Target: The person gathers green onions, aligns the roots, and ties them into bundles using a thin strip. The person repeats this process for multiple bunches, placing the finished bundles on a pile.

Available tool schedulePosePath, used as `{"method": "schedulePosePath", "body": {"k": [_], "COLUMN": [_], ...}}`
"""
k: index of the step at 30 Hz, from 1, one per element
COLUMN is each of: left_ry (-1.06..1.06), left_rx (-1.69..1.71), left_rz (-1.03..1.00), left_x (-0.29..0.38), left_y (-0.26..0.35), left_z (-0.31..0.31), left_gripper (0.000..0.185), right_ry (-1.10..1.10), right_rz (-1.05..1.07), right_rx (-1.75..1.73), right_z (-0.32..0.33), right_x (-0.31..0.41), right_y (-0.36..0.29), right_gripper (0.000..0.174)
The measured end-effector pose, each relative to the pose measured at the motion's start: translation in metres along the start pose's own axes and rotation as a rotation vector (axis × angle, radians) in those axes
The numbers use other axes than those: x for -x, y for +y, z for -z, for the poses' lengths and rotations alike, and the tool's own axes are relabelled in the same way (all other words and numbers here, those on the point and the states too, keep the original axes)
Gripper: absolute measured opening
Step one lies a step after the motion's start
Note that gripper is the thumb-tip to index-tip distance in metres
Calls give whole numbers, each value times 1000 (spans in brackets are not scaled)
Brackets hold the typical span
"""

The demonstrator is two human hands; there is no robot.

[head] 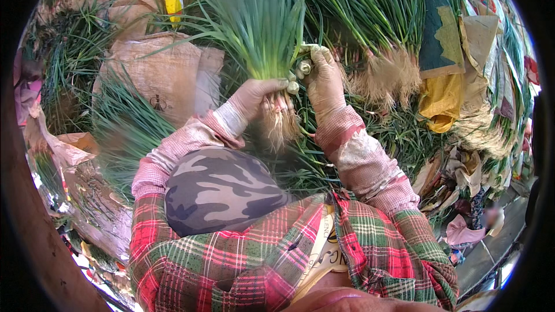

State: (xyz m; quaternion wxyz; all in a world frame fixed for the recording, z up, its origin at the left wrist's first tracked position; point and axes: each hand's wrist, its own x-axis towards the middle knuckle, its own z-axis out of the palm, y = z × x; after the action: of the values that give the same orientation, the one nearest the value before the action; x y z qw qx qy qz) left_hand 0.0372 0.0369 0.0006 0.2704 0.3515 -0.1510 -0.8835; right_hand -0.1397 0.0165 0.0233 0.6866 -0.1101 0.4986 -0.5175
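My left hand, in a pale thin glove, grips a bunch of scallion-like plants just above the roots. Its green leaves fan upward, away from me, and the tan roots hang below the fist. My right hand, gloved too, is at the bunch's right side. Its fingers are bent toward the stems near whitish rounded tips; whether it pinches a leaf or stalk there is unclear. Loose green leaves and stalks lie beneath both hands.
A larger pile of the same plants, roots toward me, lies at upper right beside a dark green sheet and a yellow bag. Tan woven sacks and more greens lie left. A camouflage-covered knee rises below my left forearm.
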Motion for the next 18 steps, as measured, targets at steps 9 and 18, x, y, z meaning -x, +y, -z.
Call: {"method": "schedulePosePath", "body": {"k": [9,18], "left_ry": [56,-52], "left_rx": [-142,-70], "left_rz": [-10,-36], "left_x": [11,19], "left_y": [16,25], "left_z": [-31,-26], "left_gripper": [25,33], "right_ry": [64,507], "right_rz": [-80,107], "right_rx": [-3,315], "right_z": [2,68], "right_x": [2,-35], "right_y": [-22,-68], "right_gripper": [29,21]}}
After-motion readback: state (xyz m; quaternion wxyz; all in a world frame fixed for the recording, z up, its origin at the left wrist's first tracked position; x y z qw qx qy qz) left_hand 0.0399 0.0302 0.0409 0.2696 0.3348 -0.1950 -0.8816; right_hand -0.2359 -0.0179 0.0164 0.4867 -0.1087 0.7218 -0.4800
